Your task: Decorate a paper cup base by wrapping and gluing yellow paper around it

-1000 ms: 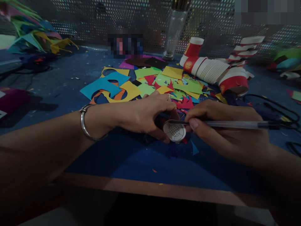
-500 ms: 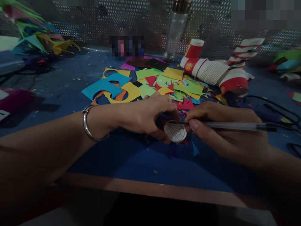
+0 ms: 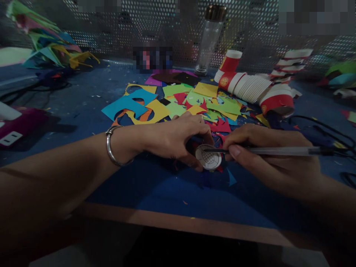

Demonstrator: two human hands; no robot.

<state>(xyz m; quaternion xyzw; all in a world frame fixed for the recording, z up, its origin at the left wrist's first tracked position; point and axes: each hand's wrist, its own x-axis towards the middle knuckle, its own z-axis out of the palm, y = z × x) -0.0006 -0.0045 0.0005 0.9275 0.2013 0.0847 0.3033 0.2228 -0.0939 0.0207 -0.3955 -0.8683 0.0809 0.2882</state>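
Note:
Between the thumb and fingers of my left hand (image 3: 183, 137) is a small white disc (image 3: 211, 160) with a rim and a dark grid pattern drawn on its face. What lies beneath the disc is hidden by the hand and shadow. My right hand (image 3: 269, 152) pinches a clear-barrelled pen (image 3: 289, 151). The pen's dark tip reaches over the upper left part of the disc; whether it touches cannot be made out. A small blue paper scrap (image 3: 231, 178) lies just below the disc.
Coloured paper offcuts (image 3: 183, 102) are heaped beyond my hands. Stacked red and white paper cups (image 3: 251, 87) lie behind on the right, near a glass bottle (image 3: 210, 44). A purple power strip (image 3: 27, 126) sits left, black cables (image 3: 330, 129) right. A perforated panel (image 3: 167, 31) stands behind the blue table (image 3: 155, 193).
The pen tip has shifted slightly over the disc, and the right hand has lowered a little. The whole view has moved slightly. My left hand keeps its hold.

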